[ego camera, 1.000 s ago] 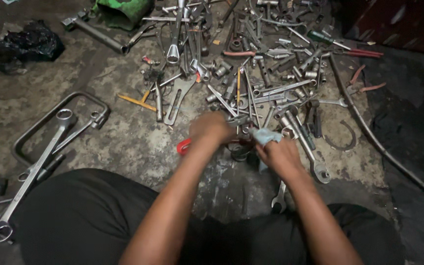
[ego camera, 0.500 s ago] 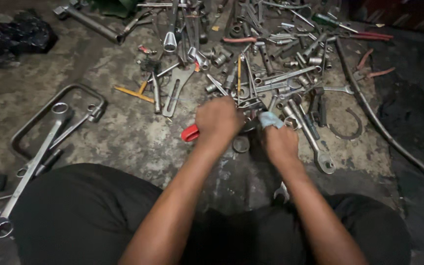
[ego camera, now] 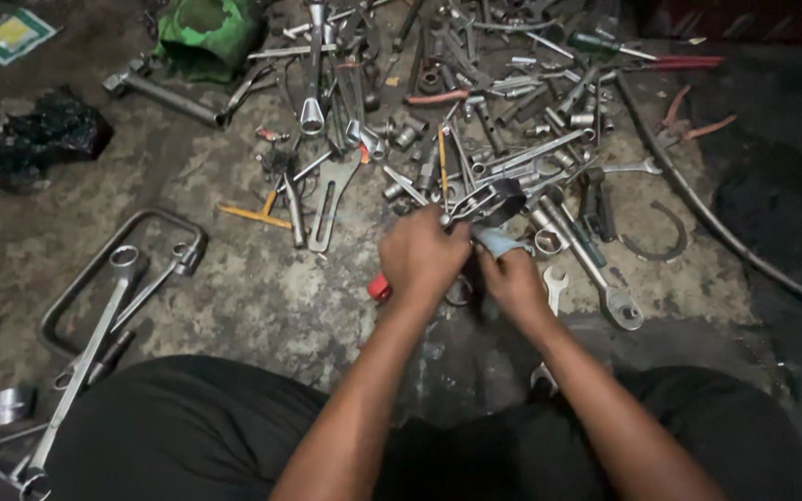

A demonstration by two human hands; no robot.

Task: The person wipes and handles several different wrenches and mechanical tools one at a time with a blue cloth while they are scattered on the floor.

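Red-handled tool [ego camera: 380, 287] sits clamped in the left hand [ego camera: 424, 260], low over the concrete floor [ego camera: 262, 297]. Right hand [ego camera: 515, 278] is closed around a pale blue cloth [ego camera: 498, 242], touching the left. Scattered wrenches [ego camera: 549, 176] lie just beyond both hands.

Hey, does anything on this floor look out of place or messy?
Yes. Dozens of steel wrenches and sockets lie scattered in a loose heap on the stained concrete floor, unsorted, and a crumpled black rag sits apart at the left.
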